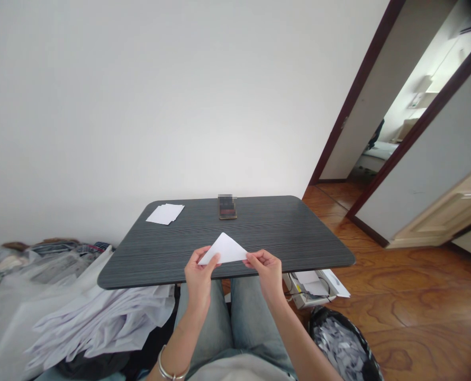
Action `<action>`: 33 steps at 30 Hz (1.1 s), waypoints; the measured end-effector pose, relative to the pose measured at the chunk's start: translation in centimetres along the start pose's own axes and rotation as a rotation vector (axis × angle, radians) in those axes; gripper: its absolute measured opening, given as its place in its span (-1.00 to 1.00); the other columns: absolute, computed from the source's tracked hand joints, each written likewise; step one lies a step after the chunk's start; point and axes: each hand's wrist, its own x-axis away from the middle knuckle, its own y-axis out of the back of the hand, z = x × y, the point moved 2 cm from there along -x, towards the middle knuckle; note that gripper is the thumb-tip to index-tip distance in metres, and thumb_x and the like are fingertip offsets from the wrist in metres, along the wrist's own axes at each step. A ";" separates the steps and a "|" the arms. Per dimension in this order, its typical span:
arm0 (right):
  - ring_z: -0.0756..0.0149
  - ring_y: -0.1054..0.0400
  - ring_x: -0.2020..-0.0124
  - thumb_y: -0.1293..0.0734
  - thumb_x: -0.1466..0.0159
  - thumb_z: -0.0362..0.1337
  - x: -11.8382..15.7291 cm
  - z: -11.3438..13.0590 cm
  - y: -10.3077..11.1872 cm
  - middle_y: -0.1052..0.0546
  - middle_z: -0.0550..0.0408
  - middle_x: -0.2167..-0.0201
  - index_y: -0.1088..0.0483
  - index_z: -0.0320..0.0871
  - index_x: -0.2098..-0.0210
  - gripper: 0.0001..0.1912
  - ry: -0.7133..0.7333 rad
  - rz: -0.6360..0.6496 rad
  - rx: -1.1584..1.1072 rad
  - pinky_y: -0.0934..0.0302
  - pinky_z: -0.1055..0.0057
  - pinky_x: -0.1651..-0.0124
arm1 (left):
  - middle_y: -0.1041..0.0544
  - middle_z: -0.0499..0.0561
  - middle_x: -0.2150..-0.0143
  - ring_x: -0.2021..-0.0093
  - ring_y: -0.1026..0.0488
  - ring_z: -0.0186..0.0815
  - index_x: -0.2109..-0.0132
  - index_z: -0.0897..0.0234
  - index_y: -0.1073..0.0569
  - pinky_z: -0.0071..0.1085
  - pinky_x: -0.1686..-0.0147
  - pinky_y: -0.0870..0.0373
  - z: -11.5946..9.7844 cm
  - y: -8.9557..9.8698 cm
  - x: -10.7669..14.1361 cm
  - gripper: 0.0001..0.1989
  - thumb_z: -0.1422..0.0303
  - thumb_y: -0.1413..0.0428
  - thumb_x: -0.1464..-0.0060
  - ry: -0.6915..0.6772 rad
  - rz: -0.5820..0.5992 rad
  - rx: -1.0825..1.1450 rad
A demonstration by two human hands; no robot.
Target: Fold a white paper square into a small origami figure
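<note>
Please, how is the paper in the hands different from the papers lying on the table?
The held paper is a triangle, while the stacked papers look four-sided. The held paper is a single piece between the left hand and right hand; the stacked papers overlap, untouched, on the table. Both are white.
</note>
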 end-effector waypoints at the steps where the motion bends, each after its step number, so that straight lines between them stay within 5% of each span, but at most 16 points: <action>1: 0.33 -0.43 0.57 -0.46 0.06 -0.20 0.0 0.0 0.0 -0.53 0.12 0.64 -0.41 -0.20 0.62 -0.79 -0.002 -0.001 0.003 -0.37 0.41 0.44 | -0.47 0.01 0.30 0.36 -0.44 -0.33 0.24 0.34 -0.42 -0.48 0.43 -0.41 0.0 0.0 0.0 -0.64 0.32 -0.26 0.25 0.001 -0.002 0.000; 13: 0.34 -0.45 0.60 -0.47 0.06 -0.18 0.2 0.0 -0.2 -0.50 0.19 0.67 -0.21 -0.15 0.52 -0.65 0.025 0.011 -0.044 -0.34 0.51 0.54 | -0.45 0.01 0.31 0.37 -0.41 -0.36 0.25 0.35 -0.41 -0.51 0.45 -0.40 0.2 0.1 -0.1 -0.64 0.33 -0.26 0.26 0.022 -0.015 -0.009; 21: 0.25 -0.48 0.49 -0.48 0.09 -0.18 0.0 -0.3 -0.1 -0.56 0.12 0.57 -0.35 -0.18 0.27 -0.58 -0.022 0.097 -0.036 -0.39 0.39 0.42 | -0.47 0.04 0.29 0.34 -0.44 -0.32 0.26 0.36 -0.42 -0.49 0.45 -0.42 0.2 0.4 -0.3 -0.63 0.31 -0.27 0.29 0.045 -0.035 -0.003; 33: 0.33 -0.46 0.57 -0.44 0.03 -0.11 -0.1 -0.7 -0.3 -0.55 0.06 0.62 -0.42 -0.23 0.53 -0.71 -0.112 0.094 -0.040 -0.35 0.51 0.53 | -0.52 -0.01 0.33 0.36 -0.47 -0.33 0.24 0.33 -0.44 -0.47 0.42 -0.42 0.3 0.3 -0.2 -0.60 0.29 -0.28 0.30 0.071 -0.006 0.018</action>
